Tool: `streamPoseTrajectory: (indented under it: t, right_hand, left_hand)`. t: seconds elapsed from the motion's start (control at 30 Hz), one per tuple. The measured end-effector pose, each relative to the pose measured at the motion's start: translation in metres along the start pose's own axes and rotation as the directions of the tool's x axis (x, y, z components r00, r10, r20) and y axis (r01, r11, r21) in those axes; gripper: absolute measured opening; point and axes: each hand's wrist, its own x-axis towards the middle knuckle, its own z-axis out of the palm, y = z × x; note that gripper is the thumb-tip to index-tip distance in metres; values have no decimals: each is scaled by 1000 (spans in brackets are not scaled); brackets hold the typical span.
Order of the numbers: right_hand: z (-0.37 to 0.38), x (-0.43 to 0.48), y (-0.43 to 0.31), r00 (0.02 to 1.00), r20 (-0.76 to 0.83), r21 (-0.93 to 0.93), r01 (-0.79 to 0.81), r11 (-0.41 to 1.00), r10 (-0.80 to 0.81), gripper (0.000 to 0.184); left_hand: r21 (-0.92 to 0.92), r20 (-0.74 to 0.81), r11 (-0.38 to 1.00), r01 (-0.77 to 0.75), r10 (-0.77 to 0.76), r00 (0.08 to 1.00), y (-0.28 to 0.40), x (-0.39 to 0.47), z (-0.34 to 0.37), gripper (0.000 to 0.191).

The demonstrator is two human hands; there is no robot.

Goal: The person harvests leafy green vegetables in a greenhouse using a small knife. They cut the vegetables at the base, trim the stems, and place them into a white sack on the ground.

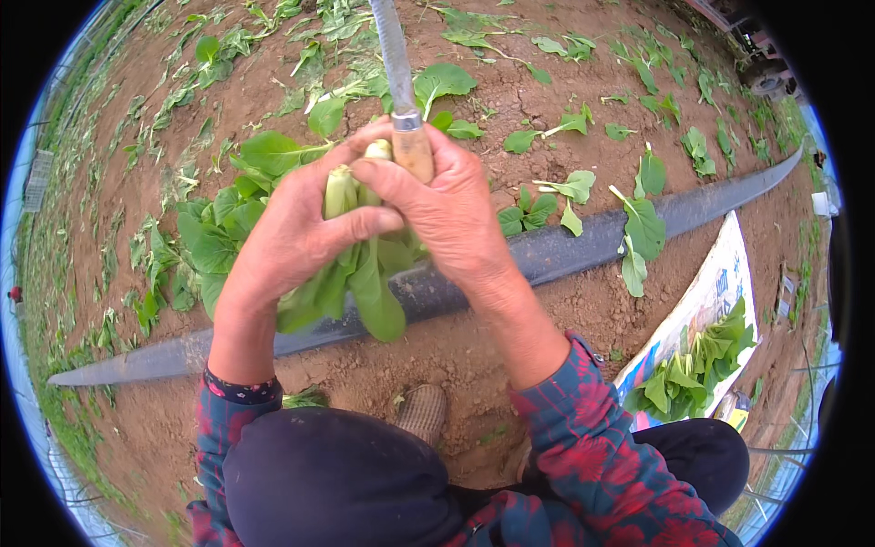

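Observation:
My left hand (301,212) is closed around leafy green vegetables (379,294), their pale cut stem ends up and their leaves hanging down. Against these stems rests the thumb of my right hand (444,198). That same hand holds a knife by its wooden handle (413,154), with the long metal blade (393,55) pointing up, away from me. Some fingers of both hands are hidden behind the stems. More leafy greens (219,232) lie on the soil just left of my left hand.
A dark flat hose (581,246) crosses the soil below my hands. At the right, harvested greens (697,369) lie on a white printed sack (728,253). Loose leaves (642,225) are scattered over the ground. My shoe (424,410) is on the soil between my knees.

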Motion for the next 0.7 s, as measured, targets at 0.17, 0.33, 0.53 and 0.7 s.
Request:
streamPoseTrajectory:
  t: [0.17, 0.33, 0.53, 0.7]
  right_hand:
    - [3, 4, 23, 997, -43, 48, -60, 997, 62, 28]
    - [-71, -14, 51, 981, -89, -764, -177, 620, 171, 32]
    - [-73, -44, 118, 997, 72, -909, 57, 413, 21, 33]
    - [-68, -50, 127, 993, 79, -948, 49, 314, 84, 49]
  left_hand:
    - [-70, -46, 968, 241, -244, 969, -20, -16, -14, 50]
    - [797, -348, 492, 351, -102, 932, -3, -33, -33, 34]
    - [949, -21, 280, 145, -403, 915, -76, -10, -6, 47]
    - [925, -73, 281, 257, -531, 844, -112, -18, -18, 58]
